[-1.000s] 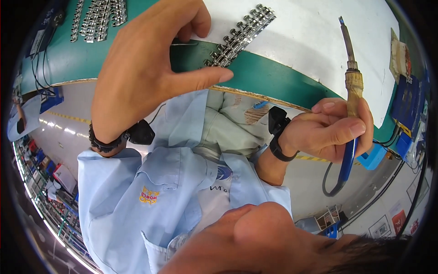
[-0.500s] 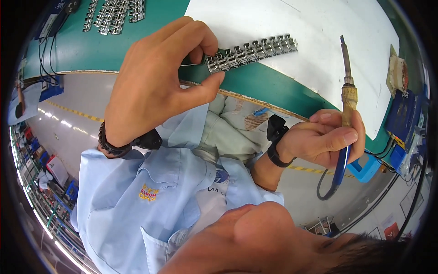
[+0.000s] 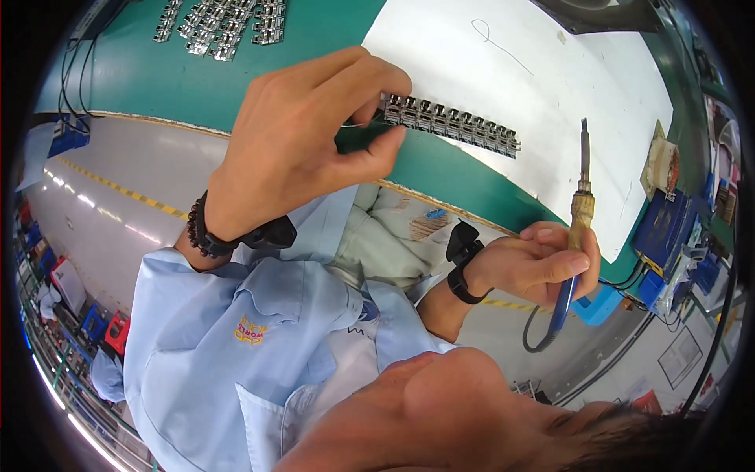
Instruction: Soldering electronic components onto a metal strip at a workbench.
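My left hand [image 3: 303, 134] pinches the left end of a strip of shiny metal connectors [image 3: 452, 126] between thumb and fingers. The strip points right and slopes slightly down, over the table's front part and the edge of the white paper. A thin wire-like strand [image 3: 355, 125] shows inside the curl of that hand; where it leads is hidden. Gripped in my right hand [image 3: 539, 266] is a soldering iron [image 3: 580, 211] with a tan collar and blue handle. Its tip points up over the paper, apart from the strip.
More metal connector strips [image 3: 220, 23] lie at the back left of the green table [image 3: 157, 82]. A white paper sheet [image 3: 440, 47] covers the right side, with a thin curled wire [image 3: 503, 47] on it. A blue box-shaped device [image 3: 662, 224] and a sponge-like pad [image 3: 662, 165] stand at the right.
The connector strip has turned in my left hand: its free end pointed up to the right and now dips downward. The view has shifted a little; both hands keep their holds.
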Demonstrator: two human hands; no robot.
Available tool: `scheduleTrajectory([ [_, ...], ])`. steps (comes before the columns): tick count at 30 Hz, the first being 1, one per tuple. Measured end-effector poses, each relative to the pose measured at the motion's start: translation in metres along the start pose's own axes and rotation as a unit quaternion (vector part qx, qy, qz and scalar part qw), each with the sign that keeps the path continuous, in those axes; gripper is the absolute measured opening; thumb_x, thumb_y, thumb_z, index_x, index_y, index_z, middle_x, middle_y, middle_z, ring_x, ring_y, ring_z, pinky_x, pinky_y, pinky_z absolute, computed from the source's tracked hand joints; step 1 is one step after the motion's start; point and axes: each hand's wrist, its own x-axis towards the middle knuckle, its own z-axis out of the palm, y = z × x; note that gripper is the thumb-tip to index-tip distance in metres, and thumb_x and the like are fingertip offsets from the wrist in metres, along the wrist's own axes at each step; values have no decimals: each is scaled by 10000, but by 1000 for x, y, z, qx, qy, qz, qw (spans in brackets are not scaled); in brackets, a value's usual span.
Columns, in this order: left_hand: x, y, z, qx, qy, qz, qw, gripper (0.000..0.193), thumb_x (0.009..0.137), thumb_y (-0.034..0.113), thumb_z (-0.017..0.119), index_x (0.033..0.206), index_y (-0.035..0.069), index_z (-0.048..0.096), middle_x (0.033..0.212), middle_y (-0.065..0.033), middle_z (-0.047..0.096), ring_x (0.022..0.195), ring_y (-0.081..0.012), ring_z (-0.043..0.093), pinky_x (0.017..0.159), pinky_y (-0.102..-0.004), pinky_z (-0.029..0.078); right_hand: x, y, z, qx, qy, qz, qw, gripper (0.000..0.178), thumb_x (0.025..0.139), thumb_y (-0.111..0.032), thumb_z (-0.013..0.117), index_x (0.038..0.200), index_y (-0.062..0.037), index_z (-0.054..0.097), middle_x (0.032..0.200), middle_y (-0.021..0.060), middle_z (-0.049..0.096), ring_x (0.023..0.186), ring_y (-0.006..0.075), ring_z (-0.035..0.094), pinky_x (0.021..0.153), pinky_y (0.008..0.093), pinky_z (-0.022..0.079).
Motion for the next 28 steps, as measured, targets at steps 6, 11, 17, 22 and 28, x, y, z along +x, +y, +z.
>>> scheduleTrajectory([
  [6, 0, -1, 0, -20, 4, -9, 1000, 373, 697, -5, 762, 1058, 58, 694, 705, -37, 490, 623, -176, 525, 559, -306, 417, -1, 1, -1, -6, -3, -10, 1000, 324, 1079, -286, 489, 1092, 28, 571, 666, 87, 537, 468, 123, 435, 445, 246, 352],
  [11, 1, -2, -1, -30, 5, -2, 1000, 379, 690, -5, 764, 1058, 53, 694, 703, -41, 494, 621, -178, 526, 558, -310, 416, -1, 3, -2, 1, -2, -13, 1000, 331, 1075, -287, 500, 1091, 35, 571, 693, 94, 551, 469, 123, 442, 444, 245, 352],
  [17, 3, -3, 1, -39, 10, 8, 999, 368, 688, -7, 763, 1047, 34, 692, 706, -48, 499, 614, -179, 513, 554, -309, 405, -1, 3, -3, 14, -15, -7, 1000, 333, 1073, -298, 505, 1084, 28, 572, 689, 89, 547, 472, 121, 446, 446, 238, 349],
  [22, 3, 0, 1, -35, 10, 10, 999, 345, 704, -14, 766, 1038, 30, 693, 707, -48, 506, 609, -173, 503, 551, -305, 399, 0, 2, -3, 21, -14, 10, 1000, 339, 1065, -316, 514, 1054, 18, 572, 622, 61, 509, 473, 111, 441, 440, 232, 348],
  [28, 0, 0, 5, 15, 14, 20, 1000, 297, 736, 73, 799, 1013, 109, 699, 675, -13, 521, 577, -166, 536, 520, -326, 417, 3, 1, -7, 64, -13, 50, 997, 341, 1053, -324, 542, 1064, 15, 575, 597, 58, 505, 464, 106, 435, 430, 241, 363],
])
